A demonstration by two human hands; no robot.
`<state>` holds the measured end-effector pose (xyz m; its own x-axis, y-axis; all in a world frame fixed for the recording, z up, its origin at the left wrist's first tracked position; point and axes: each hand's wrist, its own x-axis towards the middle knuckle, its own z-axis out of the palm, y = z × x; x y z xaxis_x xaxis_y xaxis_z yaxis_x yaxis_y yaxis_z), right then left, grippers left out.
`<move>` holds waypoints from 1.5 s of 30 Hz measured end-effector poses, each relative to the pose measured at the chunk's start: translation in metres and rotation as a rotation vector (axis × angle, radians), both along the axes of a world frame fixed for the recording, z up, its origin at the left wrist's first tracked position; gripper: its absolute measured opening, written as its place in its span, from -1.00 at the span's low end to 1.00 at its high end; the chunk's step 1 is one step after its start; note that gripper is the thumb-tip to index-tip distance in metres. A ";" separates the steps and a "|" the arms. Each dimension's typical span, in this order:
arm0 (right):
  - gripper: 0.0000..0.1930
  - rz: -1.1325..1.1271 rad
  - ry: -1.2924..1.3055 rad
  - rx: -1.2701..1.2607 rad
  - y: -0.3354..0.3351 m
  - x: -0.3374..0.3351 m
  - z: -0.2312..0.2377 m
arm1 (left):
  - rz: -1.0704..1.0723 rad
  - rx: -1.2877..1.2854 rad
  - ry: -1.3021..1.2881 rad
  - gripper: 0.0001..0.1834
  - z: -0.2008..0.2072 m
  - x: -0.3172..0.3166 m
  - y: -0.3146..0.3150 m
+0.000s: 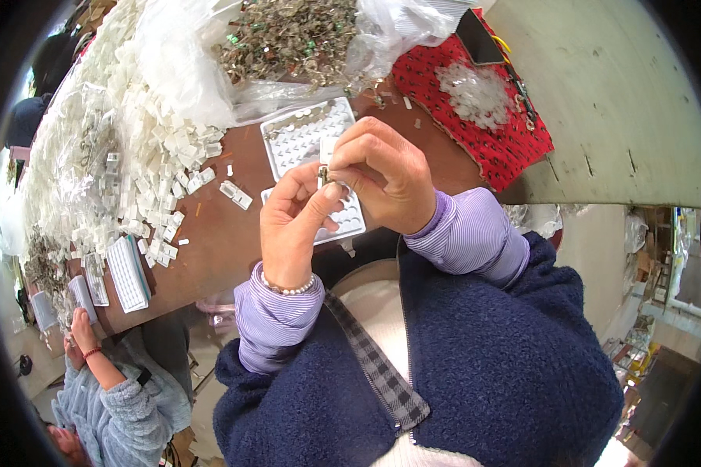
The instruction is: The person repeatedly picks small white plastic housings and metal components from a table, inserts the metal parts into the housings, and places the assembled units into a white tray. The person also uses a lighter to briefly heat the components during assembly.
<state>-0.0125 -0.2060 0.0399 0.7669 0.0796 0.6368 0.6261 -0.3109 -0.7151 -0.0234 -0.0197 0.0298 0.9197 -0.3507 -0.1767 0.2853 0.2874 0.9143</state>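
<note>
1. A loosening pinch on so small a part could let the white plastic piece [328, 148], between both hands' fingertips, drop onto the white tray [273, 159] beyond them.
2. Left hand [297, 214]: thumb and forefinger nearly closed, pinching the metal part [322, 177].
3. Right hand [388, 170]: fingers curled closed at the white plastic piece; exact contact hidden.

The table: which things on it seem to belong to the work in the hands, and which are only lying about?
Likely part of the work:
small white piece, held by left hand and right hand;
white trays under the hands;
white plastic pieces, heaped;
metal pieces, heaped.

Probably lying about:
red patterned sheet;
translucent pieces on it.
</note>
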 end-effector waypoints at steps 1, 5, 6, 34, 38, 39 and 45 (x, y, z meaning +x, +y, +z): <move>-0.82 -0.024 -0.054 -0.032 -0.001 -0.003 0.000 | -0.004 0.029 0.005 -0.63 0.001 -0.002 -0.003; -0.85 0.063 0.189 0.230 0.000 -0.017 -0.003 | 0.011 0.030 -0.062 -0.65 0.001 -0.008 -0.008; -0.85 0.052 0.260 0.247 0.000 -0.020 -0.003 | 0.023 0.036 -0.073 -0.66 -0.001 -0.009 -0.008; -0.75 -0.260 -0.145 -0.127 -0.051 -0.046 -0.012 | -0.026 0.061 0.064 -0.80 0.010 -0.016 -0.067; -0.76 -0.300 -0.162 -0.287 -0.071 -0.038 -0.007 | -0.184 -0.063 0.221 -0.79 0.011 0.001 -0.078; -0.76 -0.291 -0.161 -0.321 -0.075 -0.032 -0.005 | -0.150 -0.050 0.251 -0.79 0.010 0.008 -0.079; -0.76 -0.154 -0.120 -0.411 -0.077 0.000 0.004 | -0.093 -0.289 0.366 -0.80 -0.009 0.026 -0.073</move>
